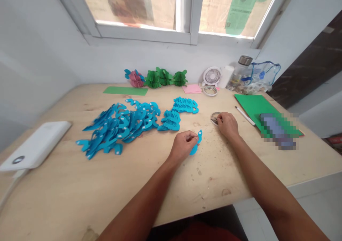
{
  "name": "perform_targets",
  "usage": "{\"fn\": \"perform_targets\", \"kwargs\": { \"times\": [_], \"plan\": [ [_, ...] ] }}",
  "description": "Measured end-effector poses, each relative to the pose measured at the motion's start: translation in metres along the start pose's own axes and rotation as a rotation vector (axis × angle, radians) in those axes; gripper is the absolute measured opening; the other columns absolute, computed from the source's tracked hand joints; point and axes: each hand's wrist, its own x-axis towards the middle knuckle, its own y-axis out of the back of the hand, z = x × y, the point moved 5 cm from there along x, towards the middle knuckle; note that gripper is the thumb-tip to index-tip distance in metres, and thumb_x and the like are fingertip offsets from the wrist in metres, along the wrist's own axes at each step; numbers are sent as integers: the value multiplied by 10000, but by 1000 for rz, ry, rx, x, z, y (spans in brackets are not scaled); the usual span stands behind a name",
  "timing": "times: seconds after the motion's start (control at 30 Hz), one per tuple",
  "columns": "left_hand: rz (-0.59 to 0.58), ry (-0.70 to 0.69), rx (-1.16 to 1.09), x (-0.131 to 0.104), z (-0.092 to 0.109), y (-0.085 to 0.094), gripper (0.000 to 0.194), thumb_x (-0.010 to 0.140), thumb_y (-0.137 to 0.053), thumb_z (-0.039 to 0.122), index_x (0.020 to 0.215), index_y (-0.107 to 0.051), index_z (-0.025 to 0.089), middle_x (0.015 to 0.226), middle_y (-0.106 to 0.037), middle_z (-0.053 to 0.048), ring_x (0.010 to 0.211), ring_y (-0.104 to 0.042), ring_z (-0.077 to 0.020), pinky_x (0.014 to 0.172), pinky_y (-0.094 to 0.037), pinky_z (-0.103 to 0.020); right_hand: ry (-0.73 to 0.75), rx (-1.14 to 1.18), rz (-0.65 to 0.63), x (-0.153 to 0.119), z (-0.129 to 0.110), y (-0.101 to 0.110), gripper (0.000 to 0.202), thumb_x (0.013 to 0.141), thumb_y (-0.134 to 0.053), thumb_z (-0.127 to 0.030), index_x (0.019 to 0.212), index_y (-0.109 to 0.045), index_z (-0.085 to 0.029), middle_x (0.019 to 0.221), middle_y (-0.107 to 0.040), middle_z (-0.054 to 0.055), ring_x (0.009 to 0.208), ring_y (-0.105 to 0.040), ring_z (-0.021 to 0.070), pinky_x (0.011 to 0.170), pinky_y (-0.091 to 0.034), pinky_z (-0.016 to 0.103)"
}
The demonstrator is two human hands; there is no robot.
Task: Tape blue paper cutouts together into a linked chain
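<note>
Between the fingers of my left hand point(186, 143) is a blue paper cutout point(194, 150), its curved end and a pointed tip sticking out past my fingers. A small white patch shows near that tip. My right hand point(228, 125) is closed at a roll of tape point(214, 117) lying on the table, fingertips on the roll's near right side. To the left of my hands spreads a big heap of blue paper cutouts point(124, 121), many with small white squares on them. Two smaller stacks, a near one point(170, 120) and a far one point(185, 105), lie beside it.
Green paper figures point(164, 77) and a pink one point(136, 79) stand along the wall. A fan point(212, 76), another tape roll point(210, 90) and a bottle point(240, 72) are at the back. Green sheets point(256, 105) and a white pen point(245, 115) lie right, a power bank point(40, 145) left.
</note>
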Motion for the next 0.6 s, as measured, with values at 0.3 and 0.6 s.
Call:
{"fn": "perform_targets", "kwargs": {
  "times": [0.3,0.6],
  "plan": [
    [-4,8,-16,-1,1,0,88,651,-574,202,594,-598,139,518,-603,-3,451,-491,-83,416,-330,-174,-55,35,34,2,4,-6,151,818,-425,-221,747,-552,-180,819,-602,77,790,-484,218,683,-318,320],
    [-4,9,-17,-2,2,-1,78,651,-563,188,601,-590,136,524,-594,12,439,-463,-70,426,-329,-174,-109,51,48,0,4,-4,156,824,-409,-219,752,-541,-178,804,-602,78,773,-487,217,662,-306,315]
  ]
}}
